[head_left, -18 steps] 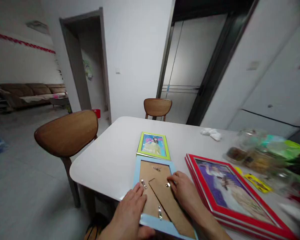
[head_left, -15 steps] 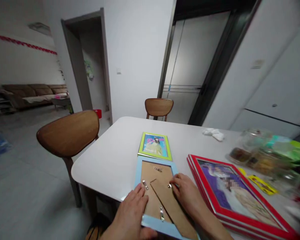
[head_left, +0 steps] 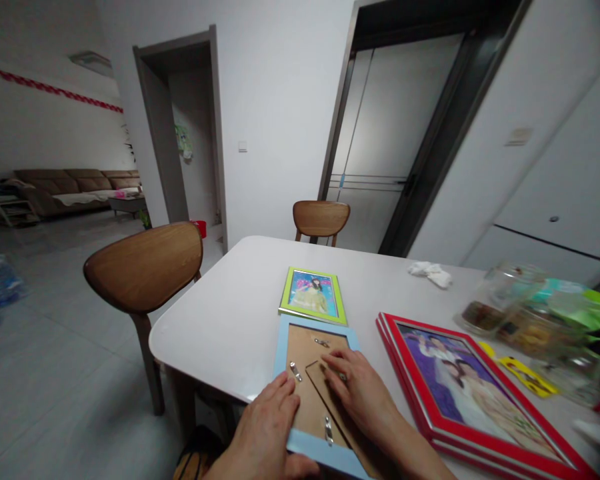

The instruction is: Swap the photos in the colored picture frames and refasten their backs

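Our fingers (head_left: pixel 281 389) on the left hand (head_left: pixel 265 427) are stretched out and released, pressed flat along the left border of a light blue frame (head_left: pixel 325 455) at the lower centre of the frame. Those on our right hand (head_left: pixel 360 387) are loosely bent over the brown backing board (head_left: pixel 305 407), their tips beside the top of its long stand (head_left: pixel 338 408); we cannot tell whether they grip anything. The blue frame lies back side up at the near edge of the white table (head_left: pixel 215 320), and we see metal clips (head_left: pixel 329 430) at its top, left and bottom, with something shiny partly hidden under our right fingers.

Just above it, near the middle of the picture, lies a lime green frame (head_left: pixel 313 297), picture side up. At lower right we have a stack of red frames (head_left: pixel 480 393), its top one showing people in pale clothes. Beyond it, towards the right edge, stand clear jars (head_left: pixel 530 330), with a yellow item (head_left: pixel 529 377) lying nearer us. White crumpled tissue (head_left: pixel 431 273) rests above the stack. Wooden chairs (head_left: pixel 147 267) stand at centre left and upper centre.
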